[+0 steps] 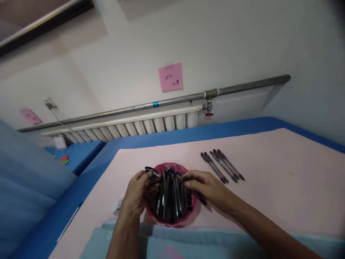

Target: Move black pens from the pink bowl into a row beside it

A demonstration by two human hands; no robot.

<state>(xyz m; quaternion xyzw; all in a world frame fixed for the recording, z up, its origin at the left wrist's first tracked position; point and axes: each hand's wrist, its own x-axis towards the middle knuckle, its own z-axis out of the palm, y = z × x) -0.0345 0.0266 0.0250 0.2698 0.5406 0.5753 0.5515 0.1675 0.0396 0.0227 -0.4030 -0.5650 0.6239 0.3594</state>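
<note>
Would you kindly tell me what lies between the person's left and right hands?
In the head view, a pink bowl heaped with dark pens lies between the left hand and right hand.

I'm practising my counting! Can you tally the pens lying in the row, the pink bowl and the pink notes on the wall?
Black-capped pens in the row: 5
Pink bowl: 1
Pink paper notes: 2
Total: 8
Pens in the bowl overlap too much to count.

Room to pass lies beyond the bowl (185,218); rightward, the pen row (224,166) obstructs.
</note>
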